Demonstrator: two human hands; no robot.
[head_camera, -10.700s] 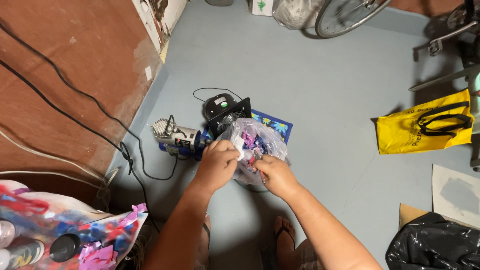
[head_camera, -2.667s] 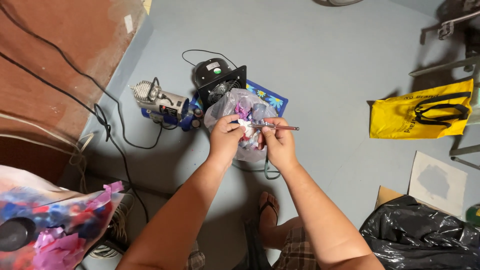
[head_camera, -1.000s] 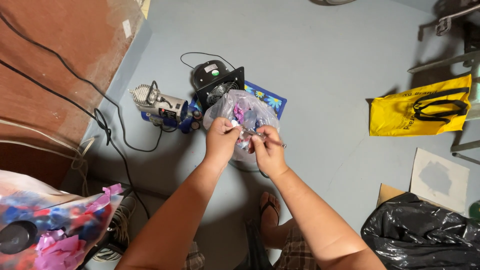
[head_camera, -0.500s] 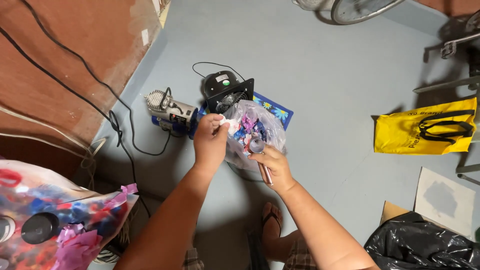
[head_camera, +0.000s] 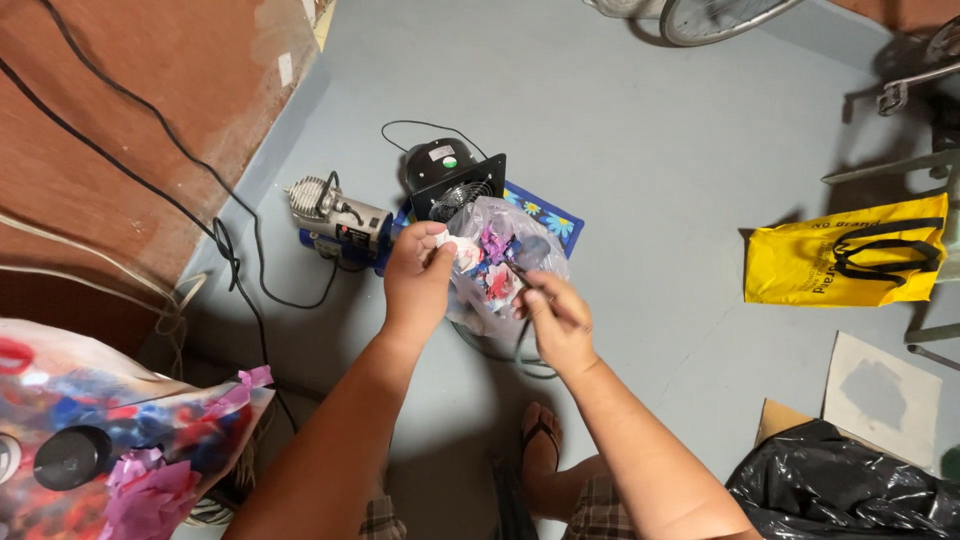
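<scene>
Left of centre, the left hand (head_camera: 418, 283) pinches a small white wad (head_camera: 446, 246) at the rim of the clear plastic bag (head_camera: 497, 262). Mid-frame, the bag sits above the grey floor (head_camera: 650, 130). The right hand (head_camera: 560, 320) pinches a thin tool (head_camera: 522, 276) against it.

My arms are bare from the elbows down to each hand, no sleeves, no watch, no rings that I can make out. I wear checked shorts (head_camera: 600, 515) in brown and grey, and a dark flip-flop (head_camera: 540, 450) with a thin thong strap on my foot.
</scene>
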